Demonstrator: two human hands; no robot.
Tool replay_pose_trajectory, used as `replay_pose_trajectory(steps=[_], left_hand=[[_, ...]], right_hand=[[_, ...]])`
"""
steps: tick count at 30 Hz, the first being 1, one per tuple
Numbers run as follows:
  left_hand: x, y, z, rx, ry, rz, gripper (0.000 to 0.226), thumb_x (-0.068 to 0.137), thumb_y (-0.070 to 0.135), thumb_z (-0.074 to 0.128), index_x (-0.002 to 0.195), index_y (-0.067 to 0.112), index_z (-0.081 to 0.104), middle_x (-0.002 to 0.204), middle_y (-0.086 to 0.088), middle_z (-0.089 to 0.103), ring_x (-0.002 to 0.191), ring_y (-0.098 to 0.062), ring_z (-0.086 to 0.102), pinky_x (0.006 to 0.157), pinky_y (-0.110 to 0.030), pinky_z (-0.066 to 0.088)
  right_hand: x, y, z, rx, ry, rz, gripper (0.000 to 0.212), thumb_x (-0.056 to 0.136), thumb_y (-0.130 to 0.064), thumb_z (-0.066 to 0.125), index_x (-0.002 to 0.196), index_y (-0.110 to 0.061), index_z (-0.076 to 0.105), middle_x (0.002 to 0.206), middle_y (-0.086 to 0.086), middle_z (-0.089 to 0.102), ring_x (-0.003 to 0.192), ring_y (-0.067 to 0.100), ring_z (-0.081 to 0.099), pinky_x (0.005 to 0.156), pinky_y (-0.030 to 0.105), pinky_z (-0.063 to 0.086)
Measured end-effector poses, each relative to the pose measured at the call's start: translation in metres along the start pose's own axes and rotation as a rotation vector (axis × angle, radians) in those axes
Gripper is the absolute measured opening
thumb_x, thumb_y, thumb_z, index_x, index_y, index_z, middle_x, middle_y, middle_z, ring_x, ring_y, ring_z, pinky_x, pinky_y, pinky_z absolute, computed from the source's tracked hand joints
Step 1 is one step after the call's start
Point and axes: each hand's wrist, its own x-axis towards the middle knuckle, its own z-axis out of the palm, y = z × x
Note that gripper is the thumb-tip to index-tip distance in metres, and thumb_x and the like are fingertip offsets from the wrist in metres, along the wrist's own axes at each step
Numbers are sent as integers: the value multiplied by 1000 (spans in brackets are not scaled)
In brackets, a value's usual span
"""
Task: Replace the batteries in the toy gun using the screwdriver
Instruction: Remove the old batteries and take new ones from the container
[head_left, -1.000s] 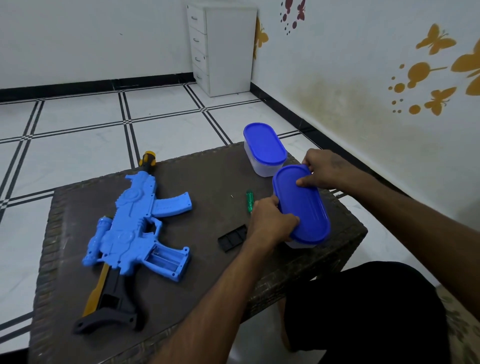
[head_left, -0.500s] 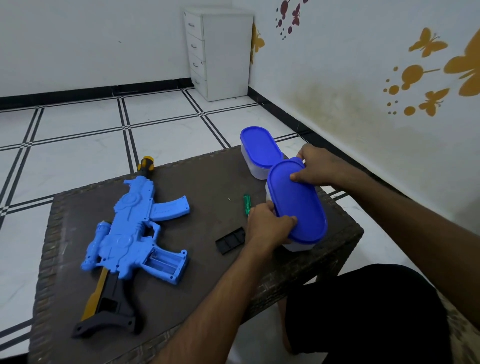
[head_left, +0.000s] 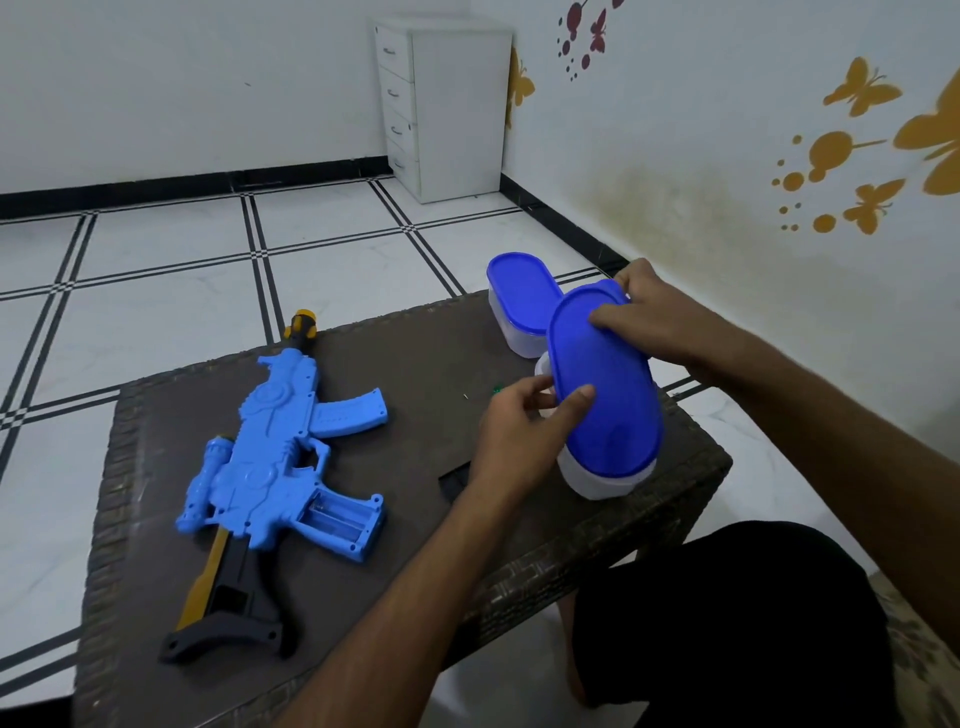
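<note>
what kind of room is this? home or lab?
Likely a home room, perhaps a child's: butterfly wall decals, a tiled floor, a white drawer unit in the corner, and a low woven table with a toy gun on it.

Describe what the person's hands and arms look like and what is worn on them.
Both forearms are bare to the frame's edge: no sleeves, gloves, watch or bracelets show. The left hand and right hand show no rings. Dark clothing covers the lap.

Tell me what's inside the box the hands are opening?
Can't tell yet. The blue lid is tilted up on the white box but still covers it. The left hand and right hand grip the lid's edges, so nothing inside shows.
</note>
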Motion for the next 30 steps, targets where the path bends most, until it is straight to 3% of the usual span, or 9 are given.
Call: replay_pose_trajectory(steps=[4, 8, 11, 13, 16, 21, 24, 27, 30], left_hand=[[-5, 16, -6, -4, 12, 68, 59, 85, 51, 70, 135, 23, 58, 117, 8, 68, 100, -3, 65, 68, -12, 50], [-5, 20, -21, 49, 39, 74, 47, 81, 45, 77, 123, 35, 59, 103, 19, 67, 91, 1, 65, 71, -16, 48], [-6, 14, -37, 53, 48, 55, 56, 85, 36, 74, 137, 29, 54, 108, 17, 65, 95, 3, 61, 70, -14, 45], [-10, 9, -48, 15, 76, 17, 57, 87, 37, 72, 139, 28, 52, 106, 20, 62, 89, 7, 58, 67, -12, 42], [-16, 2, -62, -144, 139, -124, 67, 83, 44, 75, 141, 20, 53, 110, 12, 65, 94, 1, 61, 73, -17, 47], [-23, 0, -79, -341, 158, -260, 45, 83, 52, 73, 108, 16, 68, 75, 3, 57, 79, -16, 57, 79, -34, 57], [-25, 1, -85, -397, 161, -276, 44, 80, 58, 72, 91, 16, 62, 83, -7, 55, 82, -23, 54, 88, -42, 56], [-24, 0, -94, -406, 181, -269, 51, 79, 59, 72, 102, 14, 62, 90, -8, 56, 84, -24, 55, 92, -44, 56], [-22, -3, -103, -399, 214, -272, 60, 76, 62, 72, 107, 11, 64, 90, -9, 61, 86, -21, 61, 97, -50, 55]], right_hand=[[-6, -29, 8, 79, 23, -87, 23, 92, -18, 51, 109, -13, 38, 89, 6, 55, 74, 21, 58, 57, 33, 51], [-10, -50, 19, 147, -62, -110, 27, 95, -27, 54, 113, -13, 41, 91, 8, 64, 78, 24, 69, 61, 34, 60], [-12, -58, 23, 238, -193, -73, 37, 101, -49, 43, 106, -13, 48, 88, 11, 68, 71, 22, 69, 56, 29, 56], [-10, -54, 23, 227, -182, -32, 45, 103, -48, 37, 105, -7, 55, 90, 16, 68, 70, 25, 66, 57, 30, 57], [-4, -29, 24, 26, -131, 45, 29, 103, -21, 44, 109, 1, 62, 97, 21, 70, 75, 27, 70, 63, 29, 59], [7, 12, 53, -432, -251, 73, 30, 94, -10, 58, 122, -9, 66, 121, 9, 67, 105, 22, 64, 93, 35, 53], [8, 17, 67, -540, -322, 69, 44, 90, -14, 67, 132, -16, 55, 127, 8, 61, 111, 22, 58, 89, 34, 50], [11, 17, 68, -568, -359, 30, 56, 87, -11, 71, 138, -20, 49, 131, 7, 57, 113, 23, 56, 88, 34, 50], [17, 18, 67, -524, -392, 44, 57, 85, -7, 72, 135, -21, 50, 126, 7, 57, 100, 18, 57, 69, 23, 51]])
